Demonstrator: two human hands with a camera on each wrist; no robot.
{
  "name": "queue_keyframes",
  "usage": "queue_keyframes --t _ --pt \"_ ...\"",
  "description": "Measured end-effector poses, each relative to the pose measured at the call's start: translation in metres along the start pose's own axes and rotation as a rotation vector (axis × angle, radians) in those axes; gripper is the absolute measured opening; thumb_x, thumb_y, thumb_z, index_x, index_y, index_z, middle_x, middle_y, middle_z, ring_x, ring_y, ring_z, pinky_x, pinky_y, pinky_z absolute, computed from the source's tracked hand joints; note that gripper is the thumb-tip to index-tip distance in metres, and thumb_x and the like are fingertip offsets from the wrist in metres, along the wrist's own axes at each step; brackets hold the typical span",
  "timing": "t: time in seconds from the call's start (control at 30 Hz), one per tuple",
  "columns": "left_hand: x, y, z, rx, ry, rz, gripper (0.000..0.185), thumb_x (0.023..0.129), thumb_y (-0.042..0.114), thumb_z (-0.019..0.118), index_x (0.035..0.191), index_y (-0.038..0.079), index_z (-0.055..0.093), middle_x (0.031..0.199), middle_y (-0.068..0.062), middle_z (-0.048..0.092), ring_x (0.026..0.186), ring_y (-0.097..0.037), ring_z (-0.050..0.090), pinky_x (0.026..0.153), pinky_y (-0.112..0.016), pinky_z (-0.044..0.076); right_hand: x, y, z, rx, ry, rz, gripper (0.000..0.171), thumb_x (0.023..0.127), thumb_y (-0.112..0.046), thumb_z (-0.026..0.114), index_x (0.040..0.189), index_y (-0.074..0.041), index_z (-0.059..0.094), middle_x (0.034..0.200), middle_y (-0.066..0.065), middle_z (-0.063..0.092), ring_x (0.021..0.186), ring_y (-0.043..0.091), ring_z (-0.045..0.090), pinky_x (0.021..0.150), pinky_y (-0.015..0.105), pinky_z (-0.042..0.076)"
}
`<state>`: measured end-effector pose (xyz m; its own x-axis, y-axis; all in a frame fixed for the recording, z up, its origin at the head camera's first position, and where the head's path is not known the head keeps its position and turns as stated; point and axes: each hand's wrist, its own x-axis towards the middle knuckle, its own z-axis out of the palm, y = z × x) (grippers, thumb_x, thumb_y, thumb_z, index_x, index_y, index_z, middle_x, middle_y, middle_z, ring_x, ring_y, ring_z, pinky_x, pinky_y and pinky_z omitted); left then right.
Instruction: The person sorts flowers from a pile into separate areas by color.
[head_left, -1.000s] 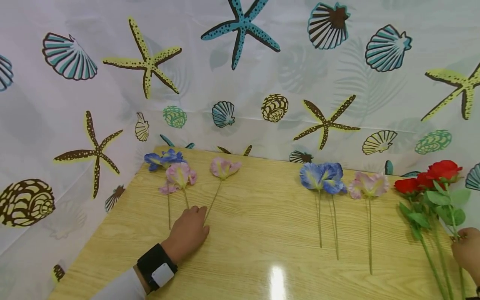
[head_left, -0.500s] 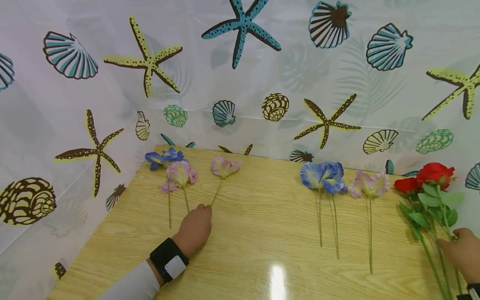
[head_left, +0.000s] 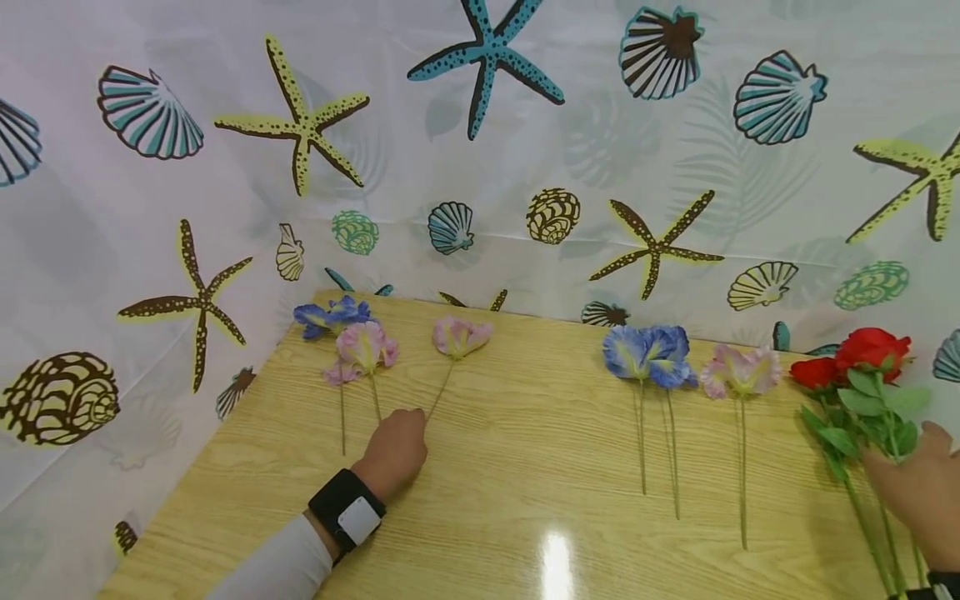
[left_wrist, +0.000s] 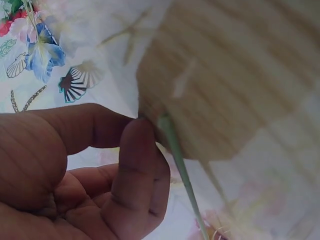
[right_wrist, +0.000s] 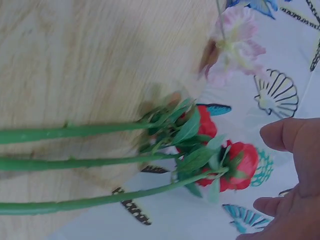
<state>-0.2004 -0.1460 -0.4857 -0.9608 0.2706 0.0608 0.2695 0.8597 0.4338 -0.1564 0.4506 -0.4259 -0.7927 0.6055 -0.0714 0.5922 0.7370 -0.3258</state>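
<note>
Left hand [head_left: 396, 452] pinches thin green stem [left_wrist: 176, 155] of pale pink fabric flower [head_left: 460, 336], far-left bench [head_left: 525, 433]; thin stem may slip. Right hand [head_left: 915, 492], fingers loose, beside red roses [head_left: 855, 360], may nudge them.

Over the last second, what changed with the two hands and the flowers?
The left hand slid up the table to the pink flower and now pinches the lower end of its stem; that flower shifted slightly right. The right hand moved up along the red roses and now hovers open beside them. The blue flowers, the other pink ones and the table stayed put.
</note>
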Motion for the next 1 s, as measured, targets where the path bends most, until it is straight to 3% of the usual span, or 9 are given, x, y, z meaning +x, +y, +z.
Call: queue_keyframes --t 0.13,0.23,0.3,0.4,0.53,0.7,0.8,0.9,1.0 --pt "0.001 -0.004 0.0 -0.068 -0.051 -0.064 0.025 0.075 -0.01 0.059 0.064 0.008 0.045 0.061 -0.001 0.042 0.056 -0.017 0.037 0.05 -0.031 0.03 -0.01 -0.016 0.002 -0.022 0.003 -0.065 0.085 0.097 -0.02 0.053 0.148 0.017 -0.004 0.149 0.041 -0.027 0.139 0.055 -0.023 0.107 0.074 0.002" --pt "0.003 -0.006 0.001 -0.078 -0.06 -0.078 0.021 0.075 -0.007 0.061 0.066 0.007 0.048 0.063 -0.003 0.044 0.057 -0.018 0.037 0.051 -0.031 0.031 -0.017 -0.024 0.008 -0.049 0.032 -0.162 0.088 0.097 -0.02 0.058 0.146 0.021 -0.002 0.147 0.044 -0.025 0.136 0.059 -0.025 0.104 0.076 -0.003" --pt "0.004 -0.006 0.002 -0.078 -0.054 -0.075 0.009 0.075 -0.005 0.063 0.078 0.002 0.059 0.067 -0.004 0.053 0.059 -0.018 0.044 0.053 -0.032 0.036 -0.021 -0.028 0.014 -0.056 0.05 -0.239 0.091 0.095 -0.021 0.062 0.146 0.022 -0.001 0.146 0.046 -0.024 0.133 0.062 -0.027 0.1 0.08 -0.005" --pt "0.006 -0.006 0.006 -0.105 -0.042 -0.065 0.029 0.076 -0.003 0.065 0.104 -0.001 0.065 0.066 -0.003 0.055 0.059 -0.018 0.046 0.053 -0.032 0.038 -0.029 -0.038 0.02 -0.072 0.021 -0.322 0.099 0.095 -0.026 0.063 0.147 0.019 -0.008 0.144 0.046 -0.027 0.129 0.062 -0.031 0.095 0.083 -0.006" --pt "0.005 -0.002 0.008 -0.177 -0.046 -0.076 0.045 0.077 -0.003 0.066 0.122 0.001 0.06 0.057 0.003 0.046 0.053 -0.014 0.039 0.049 -0.03 0.033 -0.038 -0.053 0.027 -0.072 -0.004 -0.421 0.102 0.096 -0.035 0.062 0.15 0.013 -0.01 0.144 0.047 -0.025 0.13 0.062 -0.031 0.093 0.084 -0.004" --pt "0.004 0.009 0.009 -0.274 -0.047 -0.068 0.046 0.078 -0.004 0.065 0.124 0.0 0.059 0.069 0.001 0.052 0.057 -0.013 0.041 0.052 -0.029 0.033 -0.05 -0.071 0.038 -0.011 -0.016 -0.539 0.095 0.097 -0.035 0.06 0.152 0.014 -0.001 0.148 0.043 -0.023 0.132 0.059 -0.03 0.096 0.082 -0.001" --pt "0.001 0.018 0.011 -0.356 -0.05 -0.052 0.046 0.079 -0.005 0.063 0.124 -0.001 0.058 0.08 -0.002 0.056 0.059 -0.013 0.042 0.054 -0.028 0.034 -0.059 -0.086 0.046 0.088 -0.096 -0.566 0.094 0.099 -0.035 0.058 0.151 0.014 -0.003 0.15 0.039 -0.026 0.134 0.057 -0.029 0.098 0.081 0.002" --pt "-0.004 0.03 0.014 -0.458 -0.064 -0.043 0.046 0.08 -0.006 0.061 0.126 -0.003 0.056 0.088 -0.008 0.057 0.055 -0.011 0.04 0.053 -0.026 0.033 -0.068 -0.103 0.055 0.182 -0.209 -0.575 0.095 0.102 -0.037 0.054 0.151 0.012 -0.011 0.151 0.036 -0.027 0.137 0.057 -0.022 0.099 0.079 0.007" --pt "-0.01 0.042 0.019 -0.543 -0.086 -0.028 0.047 0.082 -0.006 0.058 0.129 -0.004 0.053 0.092 -0.012 0.058 0.052 -0.009 0.038 0.05 -0.023 0.032 -0.079 -0.121 0.064 0.225 -0.271 -0.595 0.096 0.102 -0.041 0.053 0.153 0.007 -0.012 0.155 0.037 -0.014 0.14 0.059 -0.002 0.1 0.076 0.017"
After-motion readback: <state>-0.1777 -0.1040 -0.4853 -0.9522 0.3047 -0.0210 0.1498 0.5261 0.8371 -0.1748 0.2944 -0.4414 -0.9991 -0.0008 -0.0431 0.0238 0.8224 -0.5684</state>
